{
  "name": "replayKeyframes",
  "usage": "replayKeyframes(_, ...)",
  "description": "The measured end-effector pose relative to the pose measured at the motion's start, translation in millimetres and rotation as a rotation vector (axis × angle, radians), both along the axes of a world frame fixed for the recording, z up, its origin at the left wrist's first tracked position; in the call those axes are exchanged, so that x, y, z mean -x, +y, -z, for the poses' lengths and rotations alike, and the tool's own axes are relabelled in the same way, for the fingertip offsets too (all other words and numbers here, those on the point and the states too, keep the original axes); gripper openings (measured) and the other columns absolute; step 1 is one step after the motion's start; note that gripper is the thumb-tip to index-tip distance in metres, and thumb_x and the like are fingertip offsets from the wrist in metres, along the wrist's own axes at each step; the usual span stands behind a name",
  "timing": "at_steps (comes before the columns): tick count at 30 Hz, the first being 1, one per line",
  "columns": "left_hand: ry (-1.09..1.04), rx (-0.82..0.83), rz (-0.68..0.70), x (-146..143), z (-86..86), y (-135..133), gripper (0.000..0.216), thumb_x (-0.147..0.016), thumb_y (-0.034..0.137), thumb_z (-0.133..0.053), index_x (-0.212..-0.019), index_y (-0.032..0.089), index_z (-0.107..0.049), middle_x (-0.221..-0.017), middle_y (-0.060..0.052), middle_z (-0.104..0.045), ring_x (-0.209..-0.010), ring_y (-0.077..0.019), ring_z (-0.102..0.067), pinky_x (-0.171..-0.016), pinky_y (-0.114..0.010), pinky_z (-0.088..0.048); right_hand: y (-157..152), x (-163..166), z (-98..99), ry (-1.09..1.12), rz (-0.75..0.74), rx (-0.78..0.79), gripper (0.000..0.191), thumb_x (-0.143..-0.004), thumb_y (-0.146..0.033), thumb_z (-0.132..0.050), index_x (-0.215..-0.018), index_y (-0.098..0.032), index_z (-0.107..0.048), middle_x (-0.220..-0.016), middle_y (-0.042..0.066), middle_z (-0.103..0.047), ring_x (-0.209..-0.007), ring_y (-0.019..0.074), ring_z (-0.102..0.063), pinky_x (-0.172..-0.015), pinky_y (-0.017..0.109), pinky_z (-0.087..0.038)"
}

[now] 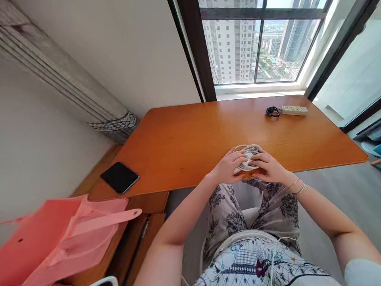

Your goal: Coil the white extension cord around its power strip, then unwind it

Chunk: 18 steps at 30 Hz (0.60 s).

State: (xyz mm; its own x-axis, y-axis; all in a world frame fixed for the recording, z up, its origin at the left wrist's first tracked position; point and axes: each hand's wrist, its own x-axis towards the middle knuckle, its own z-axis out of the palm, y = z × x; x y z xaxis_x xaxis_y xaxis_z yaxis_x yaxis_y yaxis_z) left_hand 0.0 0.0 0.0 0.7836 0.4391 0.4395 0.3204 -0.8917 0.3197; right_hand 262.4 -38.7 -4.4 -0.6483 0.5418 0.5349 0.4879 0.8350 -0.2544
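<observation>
A coiled white cable (249, 149) lies at the near edge of the wooden table, in front of my body. My left hand (230, 166) grips the coil from its left side, fingers curled over the loops. From the right, my right hand (267, 166) closes on the same coil, with its fingertips on the middle of the bundle. Something white and solid sits among the loops, but the fingers partly cover it and I cannot make out what it is.
The orange-brown table (184, 139) carries a white power strip (294, 110) with a black coiled cord (273, 111) at the far right. A black tablet (120, 177) rests at the left corner. A pink bag (68, 238) stands at the lower left. Behind the table is a window (258, 47).
</observation>
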Motion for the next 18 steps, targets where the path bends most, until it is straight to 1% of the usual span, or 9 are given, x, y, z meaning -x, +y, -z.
replayKeyframes(2, 0.006, 0.024, -0.011, 0, -0.5, -1, 0.049, -0.082, 0.033, -0.066, -0.128, 0.018, -0.059, -0.139, -0.016, -0.064, -0.142, -0.0317, -0.052, -0.127, -0.057, -0.026, -2, 0, 1.8, -0.026, 0.057, -0.004, 0.047, -0.098, -0.043, -0.059, -0.141, -0.024, -0.058, -0.151, 0.017, -0.05, -0.147, 0.0333, -0.043, -0.119, 0.058, -0.041)
replayKeyframes(4, -0.002, 0.041, -0.015, 0, -1.2, -2, 0.051, -0.082, 0.032, -0.066, -0.131, 0.019, -0.058, -0.142, -0.016, -0.063, -0.142, -0.0316, -0.052, -0.126, -0.057, -0.027, -3, 0, 3.7, -0.071, 0.111, -0.007, 0.058, -0.099, -0.046, -0.058, -0.152, -0.025, -0.048, -0.164, 0.016, -0.035, -0.156, 0.0353, -0.027, -0.12, 0.06, -0.038)
replayKeyframes(5, -0.015, 0.046, -0.011, -1, -1.6, -2, 0.052, -0.081, 0.031, -0.067, -0.131, 0.02, -0.058, -0.143, -0.016, -0.062, -0.143, -0.0318, -0.051, -0.126, -0.057, -0.028, -3, 1, 4.6, -0.108, 0.139, -0.009, 0.065, -0.099, -0.049, -0.057, -0.158, -0.026, -0.04, -0.168, 0.016, -0.028, -0.158, 0.0361, -0.02, -0.122, 0.062, -0.034)
replayKeyframes(7, -0.045, 0.053, -0.006, -2, -2.1, -3, 0.054, -0.079, 0.03, -0.068, -0.131, 0.021, -0.058, -0.145, -0.015, -0.061, -0.143, -0.0321, -0.05, -0.125, -0.057, -0.03, -5, 3, 6.2, -0.178, 0.192, -0.009, 0.077, -0.099, -0.054, -0.055, -0.164, -0.025, -0.026, -0.172, 0.018, -0.017, -0.159, 0.037, -0.015, -0.124, 0.066, -0.026)
replayKeyframes(9, -0.063, 0.063, -0.008, -4, -2.2, -3, 0.053, -0.079, 0.03, -0.069, -0.13, 0.021, -0.058, -0.145, -0.015, -0.061, -0.144, -0.0322, -0.05, -0.125, -0.057, -0.029, -7, 4, 7.3, -0.226, 0.23, -0.004, 0.085, -0.098, -0.058, -0.053, -0.166, -0.021, -0.017, -0.172, 0.02, -0.011, -0.159, 0.0375, -0.014, -0.124, 0.066, -0.023)
replayKeyframes(11, -0.064, 0.082, -0.015, -5, -2.1, -3, 0.054, -0.079, 0.034, -0.07, -0.13, 0.021, -0.058, -0.143, -0.016, -0.062, -0.145, -0.0331, -0.048, -0.127, -0.058, -0.023, -10, 6, 7.5, -0.257, 0.251, 0.013, 0.093, -0.096, -0.062, -0.053, -0.167, -0.018, -0.011, -0.171, 0.022, -0.009, -0.159, 0.0381, -0.012, -0.125, 0.067, -0.02)
replayKeyframes(14, -0.068, 0.161, -0.016, -4, -2.8, -4, 0.059, -0.081, 0.05, -0.072, -0.129, 0.02, -0.059, -0.142, -0.017, -0.063, -0.148, -0.0348, -0.044, -0.129, -0.058, -0.014, -13, 6, 5.8, -0.264, 0.254, 0.057, 0.099, -0.094, -0.067, -0.053, -0.167, -0.02, -0.006, -0.171, 0.02, -0.009, -0.159, 0.0387, -0.011, -0.124, 0.069, -0.016)
replayKeyframes(16, -0.118, 0.253, -0.026, -3, -5.2, -4, 0.054, -0.088, 0.054, -0.064, -0.129, 0.02, -0.059, -0.141, -0.017, -0.064, -0.148, -0.0329, -0.045, -0.129, -0.057, -0.014, -12, 6, 4.2, -0.218, 0.22, 0.09, 0.092, -0.097, -0.064, -0.051, -0.167, -0.024, -0.009, -0.172, 0.016, -0.014, -0.16, 0.0365, -0.013, -0.125, 0.067, -0.017)
replayKeyframes(18, -0.195, 0.345, -0.059, -2, -9.5, -3, 0.043, -0.096, 0.05, -0.054, -0.127, 0.021, -0.059, -0.137, -0.014, -0.067, -0.142, -0.0291, -0.052, -0.128, -0.055, -0.018, -10, 8, 3.4, -0.128, 0.189, 0.123, 0.081, -0.1, -0.059, -0.048, -0.167, -0.028, -0.014, -0.172, 0.012, -0.018, -0.16, 0.0332, -0.013, -0.127, 0.063, -0.021)
